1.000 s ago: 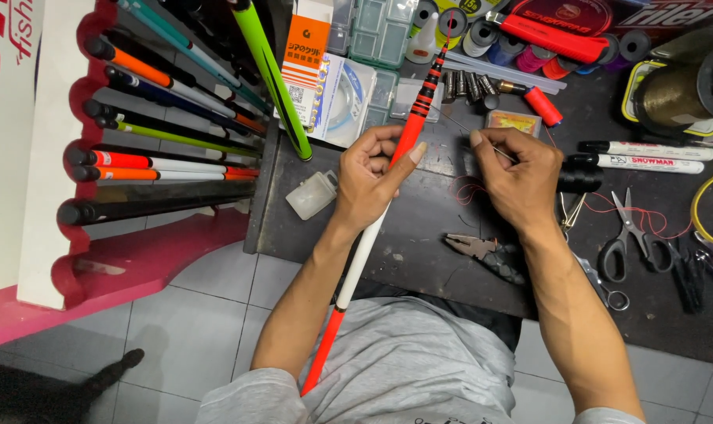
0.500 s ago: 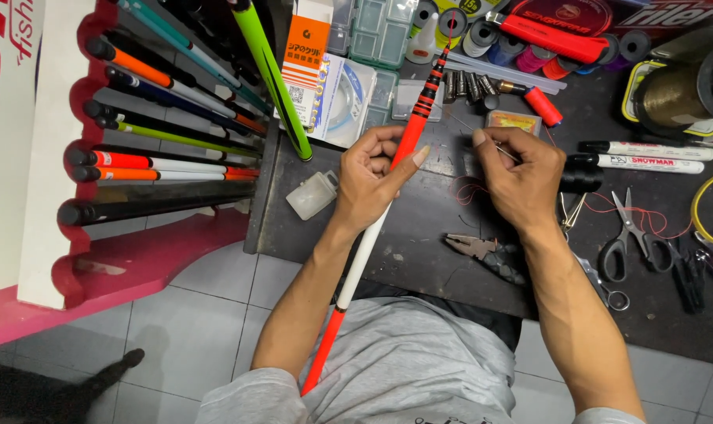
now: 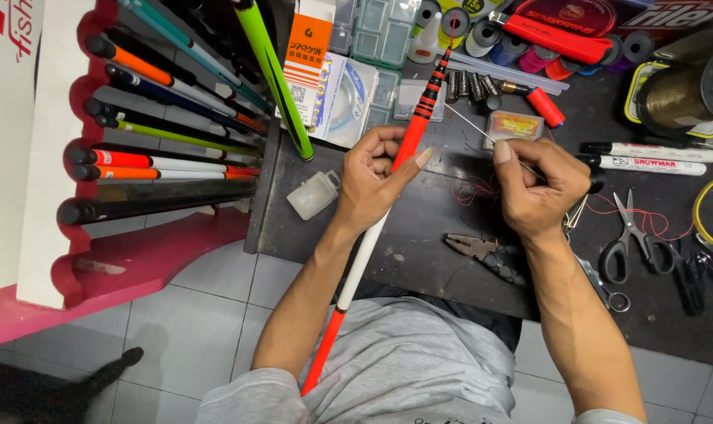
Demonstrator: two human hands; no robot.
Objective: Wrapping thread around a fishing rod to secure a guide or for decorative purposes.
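My left hand grips a long fishing rod section, orange-red with black bands near its thin tip and white lower down, slanting from my lap up over the dark workbench. My right hand pinches a thin metal wire that runs up-left toward the rod's banded part. Loose red thread lies on the bench between my hands.
Pliers lie just below my hands, scissors and white markers to the right. Thread spools, small plastic boxes and a large spool crowd the back. A red-and-white rack of rods stands at left.
My right hand has shifted slightly down and right with the wire. The left hand and the rod stay almost still.
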